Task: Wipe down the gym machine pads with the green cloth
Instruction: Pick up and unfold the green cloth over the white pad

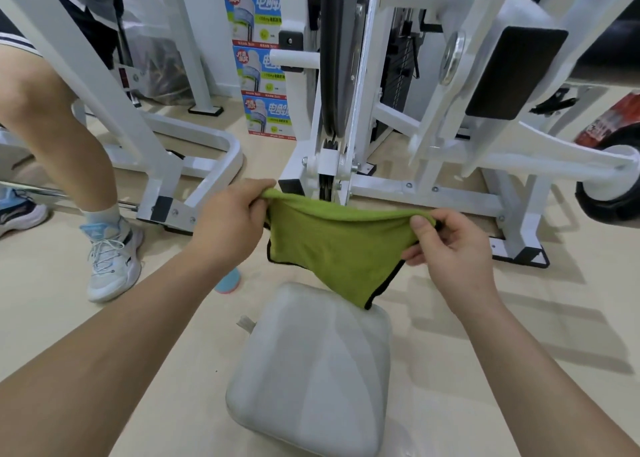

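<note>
The green cloth (332, 245) is held spread out at twelve o'clock of the grey seat pad (311, 370). Its nine o'clock corner is pinched by the left hand (228, 217) and its three o'clock corner by the right hand (450, 248), fingers curled.

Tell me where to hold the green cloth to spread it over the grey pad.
Pinch the green cloth along its top edge, one end per hand, from either side, as the left hand and right hand do: it hangs limp between them, so spread grips likely keep it open.
</note>
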A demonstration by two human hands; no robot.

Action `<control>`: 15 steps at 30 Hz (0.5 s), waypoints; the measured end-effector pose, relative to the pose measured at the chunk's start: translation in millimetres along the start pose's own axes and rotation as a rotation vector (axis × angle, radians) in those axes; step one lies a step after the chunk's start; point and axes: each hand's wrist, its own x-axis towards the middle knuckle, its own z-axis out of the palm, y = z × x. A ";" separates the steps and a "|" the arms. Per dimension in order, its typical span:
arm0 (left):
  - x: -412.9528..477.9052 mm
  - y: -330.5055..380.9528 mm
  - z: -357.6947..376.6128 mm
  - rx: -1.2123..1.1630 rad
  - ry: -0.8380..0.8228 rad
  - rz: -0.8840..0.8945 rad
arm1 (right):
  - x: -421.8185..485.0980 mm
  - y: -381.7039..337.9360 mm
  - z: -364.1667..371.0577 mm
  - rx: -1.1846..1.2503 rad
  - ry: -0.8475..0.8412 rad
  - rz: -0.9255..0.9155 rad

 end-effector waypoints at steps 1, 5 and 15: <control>-4.9 -2.9 -2.9 -0.066 -0.095 -0.068 | -0.9 1.0 -3.1 0.008 -0.096 0.045; -22.3 -7.3 -19.7 0.095 -0.609 -0.123 | 0.3 5.8 -17.7 -0.078 -0.583 0.229; -43.5 -14.7 -10.6 0.620 -1.223 -0.285 | -28.4 23.5 5.5 -0.390 -1.356 0.570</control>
